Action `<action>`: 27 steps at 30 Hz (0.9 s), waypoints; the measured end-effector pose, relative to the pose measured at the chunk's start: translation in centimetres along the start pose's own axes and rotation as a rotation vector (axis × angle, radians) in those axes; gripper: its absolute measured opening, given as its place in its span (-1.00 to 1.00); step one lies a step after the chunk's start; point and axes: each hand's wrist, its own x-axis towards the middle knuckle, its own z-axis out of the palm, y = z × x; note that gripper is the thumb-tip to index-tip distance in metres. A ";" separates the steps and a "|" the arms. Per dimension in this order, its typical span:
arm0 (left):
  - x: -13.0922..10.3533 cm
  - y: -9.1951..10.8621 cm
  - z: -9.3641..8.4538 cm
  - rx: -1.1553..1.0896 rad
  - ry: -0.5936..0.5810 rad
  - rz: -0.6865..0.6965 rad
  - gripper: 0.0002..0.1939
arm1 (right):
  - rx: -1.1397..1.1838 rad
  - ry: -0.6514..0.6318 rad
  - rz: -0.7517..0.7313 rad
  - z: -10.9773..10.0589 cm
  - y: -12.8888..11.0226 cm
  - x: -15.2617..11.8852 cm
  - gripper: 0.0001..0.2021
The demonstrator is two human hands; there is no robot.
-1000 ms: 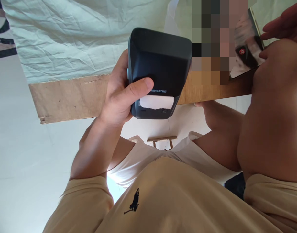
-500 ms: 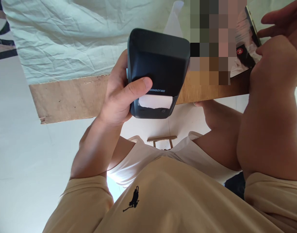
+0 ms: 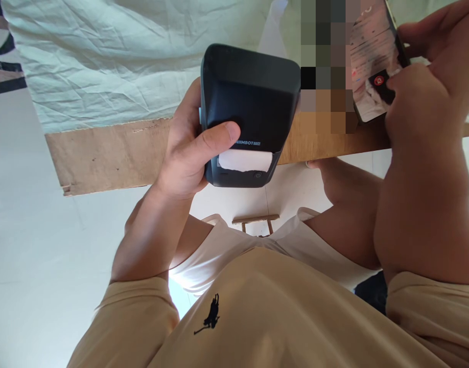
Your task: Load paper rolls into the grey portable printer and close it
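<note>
A dark label printer (image 3: 253, 107) marked NIIMBOT is gripped in my left hand (image 3: 192, 148), its thumb lying across the front. White paper (image 3: 245, 160) sticks out of the printer's slot. At the upper right, my right hand (image 3: 426, 76) is closed on a phone (image 3: 376, 66), with the thumb at the phone's lower right edge. The phone's screen is lit and shows a picture with a dark patch and a red mark. Blurred squares cover the area beside the phone's left side.
A pale green cloth (image 3: 104, 61) covers most of the wooden table (image 3: 112, 158). Behind the printer a strip of white paper (image 3: 275, 30) rises. My legs are under the table edge, with a small wooden stool (image 3: 255, 220) on the floor between them.
My right hand has moved left with the phone, and its fingers have closed in around the edge. More of the screen shows. My left hand and the printer have hardly moved.
</note>
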 end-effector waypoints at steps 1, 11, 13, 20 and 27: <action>0.0 0.0 0.0 -0.004 -0.009 0.010 -0.40 | -0.023 -0.015 -0.011 -0.1 -0.1 -0.1 -0.53; -0.1 0.3 0.1 -0.035 -0.013 0.019 -0.50 | -0.067 -0.028 -0.055 -0.1 -0.1 -0.2 -0.54; -0.1 0.2 0.0 -0.005 -0.009 0.006 -0.47 | -0.105 -0.059 -0.053 -0.2 -0.4 -0.3 -0.60; -0.1 0.1 -0.1 0.006 -0.020 0.026 -0.45 | -0.224 -0.166 -0.064 -0.7 -1.2 -1.0 -0.61; 0.0 0.0 0.0 -0.096 -0.014 0.031 -0.51 | -0.238 -0.160 -0.089 -0.8 -1.0 -1.0 -0.63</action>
